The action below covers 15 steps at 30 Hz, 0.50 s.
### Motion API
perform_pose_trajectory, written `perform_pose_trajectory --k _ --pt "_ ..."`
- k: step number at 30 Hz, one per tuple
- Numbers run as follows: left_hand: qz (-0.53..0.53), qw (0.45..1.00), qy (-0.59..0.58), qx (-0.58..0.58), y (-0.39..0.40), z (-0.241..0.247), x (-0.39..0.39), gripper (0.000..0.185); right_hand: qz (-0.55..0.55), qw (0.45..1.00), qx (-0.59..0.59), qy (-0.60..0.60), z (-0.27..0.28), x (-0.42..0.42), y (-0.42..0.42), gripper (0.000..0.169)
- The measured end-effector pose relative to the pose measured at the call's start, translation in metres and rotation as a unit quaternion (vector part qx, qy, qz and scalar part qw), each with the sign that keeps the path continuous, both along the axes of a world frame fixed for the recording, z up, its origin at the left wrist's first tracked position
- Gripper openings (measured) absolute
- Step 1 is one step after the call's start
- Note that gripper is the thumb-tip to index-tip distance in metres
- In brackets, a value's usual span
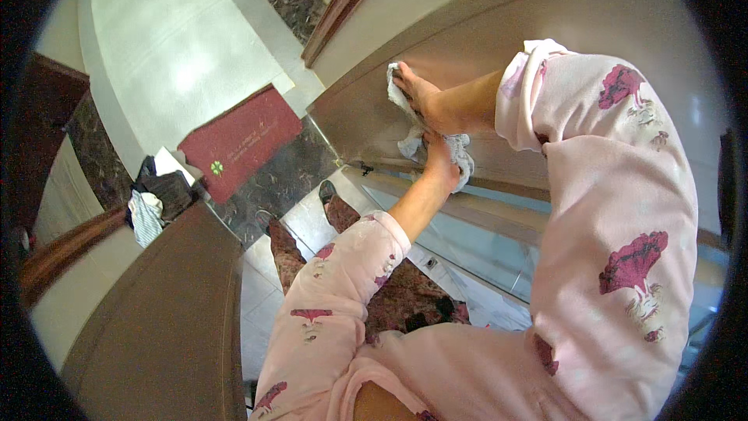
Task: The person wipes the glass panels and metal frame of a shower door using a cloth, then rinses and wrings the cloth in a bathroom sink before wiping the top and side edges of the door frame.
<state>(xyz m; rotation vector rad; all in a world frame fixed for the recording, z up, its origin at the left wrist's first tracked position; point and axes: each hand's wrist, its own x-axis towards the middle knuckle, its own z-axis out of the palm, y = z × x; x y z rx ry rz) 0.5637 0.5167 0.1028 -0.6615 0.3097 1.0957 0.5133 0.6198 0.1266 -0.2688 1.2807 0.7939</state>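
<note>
My right hand (425, 96) presses a damp-looking grey-white cloth (397, 90) against a brown, smooth panel (362, 99). Just below it, my left hand (441, 161) grips a bunched part of the cloth (461, 158) near the panel's lower edge. The hands are close together, and whether this is one cloth or two cannot be told. Both arms wear pink sleeves with dark-red printed figures, the right one rolled up at the forearm.
Beneath the panel are wooden rails (497, 210) and glass. A red doormat (245, 140) lies across a dark stone threshold. Beside it is a pile of fabric and dark bags (169, 193). Another brown panel (169, 304) stands at left. My shod feet are on pale floor tiles (301, 216).
</note>
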Motion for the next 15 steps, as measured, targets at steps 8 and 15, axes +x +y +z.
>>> perform_pose_trajectory --k 8,15 --pt "-0.053 0.993 0.006 0.105 0.004 0.148 -0.02 0.043 -0.017 0.997 0.007 0.079 0.167 -0.004 0.006 0.074" --pt "0.035 0.95 0.197 0.238 0.073 0.22 0.003 0.048 -0.049 0.974 0.013 0.223 0.267 0.032 0.066 0.055"
